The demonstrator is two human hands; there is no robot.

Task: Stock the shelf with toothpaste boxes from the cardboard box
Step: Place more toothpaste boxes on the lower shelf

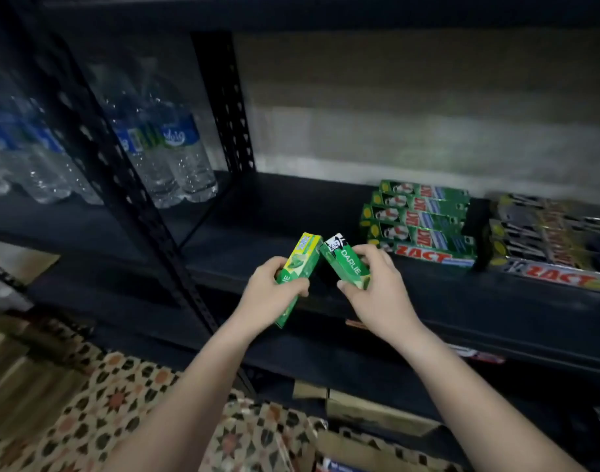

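**Ops:** Where are the boxes right now?

**Me:** I've got one in each hand, both held just over the front edge of the shelf (257, 212). My left hand (274, 287) has its fingers (293, 289) curled round the lower half of the left box (297, 267), which stands nearly upright with its yellow end up. My right hand (377, 284) pinches the right box (346, 264), thumb along one long edge and fingers over the other; it leans left, so the two top ends nearly meet. I can't tell if they touch.

**Ops:** How do they feel to handle?

**Me:** I'd judge them light and fairly stiff: thin card with a tube inside. The glossy print may be a little slick, and the walls would dent under a hard squeeze. Holding across the narrow sides near the middle seems best, leaving an end free to set down.

**Ops:** Where do they go?

**Me:** Probably the bare stretch left of the green stack (421, 219). The carton (377, 417) sits below, by my arms.
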